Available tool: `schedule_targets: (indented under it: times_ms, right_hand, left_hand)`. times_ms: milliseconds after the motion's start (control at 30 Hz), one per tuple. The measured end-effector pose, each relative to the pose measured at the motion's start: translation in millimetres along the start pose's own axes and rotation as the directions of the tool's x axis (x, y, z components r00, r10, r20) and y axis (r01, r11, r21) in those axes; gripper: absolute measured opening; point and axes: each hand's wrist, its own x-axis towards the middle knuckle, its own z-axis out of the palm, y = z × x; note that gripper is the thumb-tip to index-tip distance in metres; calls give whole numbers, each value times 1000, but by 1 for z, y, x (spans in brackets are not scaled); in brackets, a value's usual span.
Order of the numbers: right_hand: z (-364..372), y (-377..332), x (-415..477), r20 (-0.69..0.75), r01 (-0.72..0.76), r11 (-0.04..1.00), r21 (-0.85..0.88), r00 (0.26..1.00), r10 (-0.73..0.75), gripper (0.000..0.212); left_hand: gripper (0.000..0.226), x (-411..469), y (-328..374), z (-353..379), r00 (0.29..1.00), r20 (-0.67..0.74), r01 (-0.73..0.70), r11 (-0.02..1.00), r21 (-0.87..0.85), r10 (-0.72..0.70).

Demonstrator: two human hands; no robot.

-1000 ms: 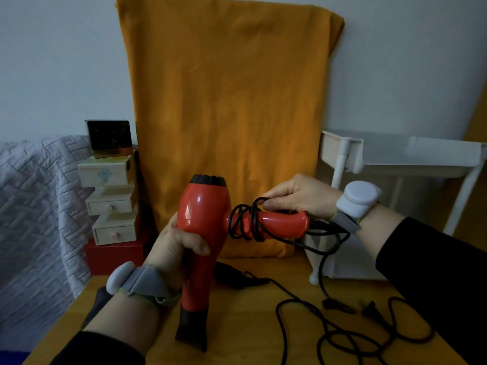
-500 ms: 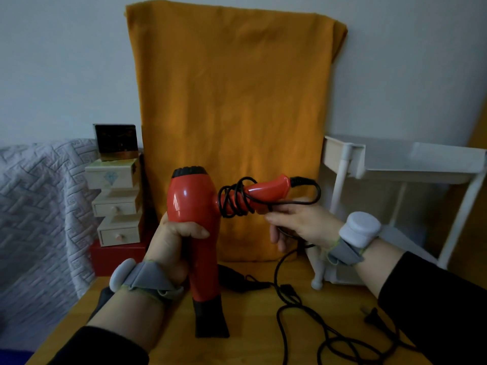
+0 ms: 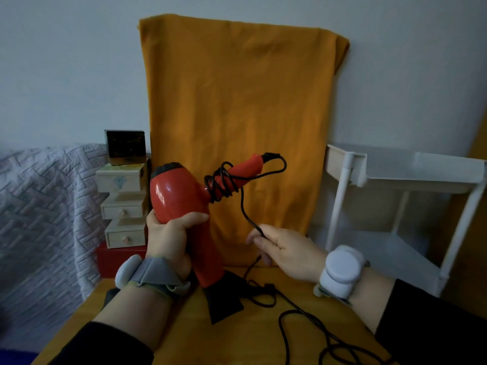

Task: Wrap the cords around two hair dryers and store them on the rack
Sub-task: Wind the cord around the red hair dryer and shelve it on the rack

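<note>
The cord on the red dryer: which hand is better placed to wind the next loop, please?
Probably right: the right hand pinches the cord below the handle, while the left hand grips the red dryer.

I see a pale grey wall (image 3: 79,61), mustard cloth (image 3: 237,114) hung against it, quilted grey blanket (image 3: 39,206) left, small wooden drawer boxes (image 3: 123,206) stacked on a red box (image 3: 116,259), wooden table (image 3: 237,343). Dim light.

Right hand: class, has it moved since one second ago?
Yes. The right hand has dropped further below the top shelf of the white rack, now pinching the cord.
</note>
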Motion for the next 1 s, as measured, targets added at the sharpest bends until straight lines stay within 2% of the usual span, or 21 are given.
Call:
schedule_targets:
  times_ms: [167,367,467,567,667,733,800,933,1000]
  right_hand:
    - [-8,-15,0,-37,112,972,-206,992,-122,34]
    - [-39,-37,9,-89,195,950,-246,971,-222,26]
    - [-60,-43,17,-57,183,937,-298,976,-209,25]
    - [-77,-44,23,-115,157,937,-312,973,-201,22]
    - [-90,-43,29,-163,88,966,-242,978,-130,18]
    - [-94,-40,31,-134,46,981,-189,988,-72,15]
    - [-96,-37,33,-74,18,982,-186,997,-32,15]
    - [-96,-28,30,74,-12,994,-108,997,20,16]
    - [-95,-25,27,144,-4,999,-41,989,10,18]
  left_hand:
    - [117,-3,-3,0,996,-52,-67,989,135,74]
    - [116,-5,-7,-3,996,-9,-85,940,331,93]
    - [120,-5,-7,-4,998,31,-68,926,372,60]
    - [119,-8,-7,-8,996,84,-29,923,384,-4]
    - [115,-9,-8,-13,986,152,4,916,402,-71]
    - [113,-8,-8,-15,977,186,20,907,421,-108]
    - [109,-8,-9,-16,966,222,23,900,435,-132]
    - [68,-11,-11,-18,934,337,-25,917,398,-121]
    - [58,-5,-14,-22,897,413,-7,926,378,-161]
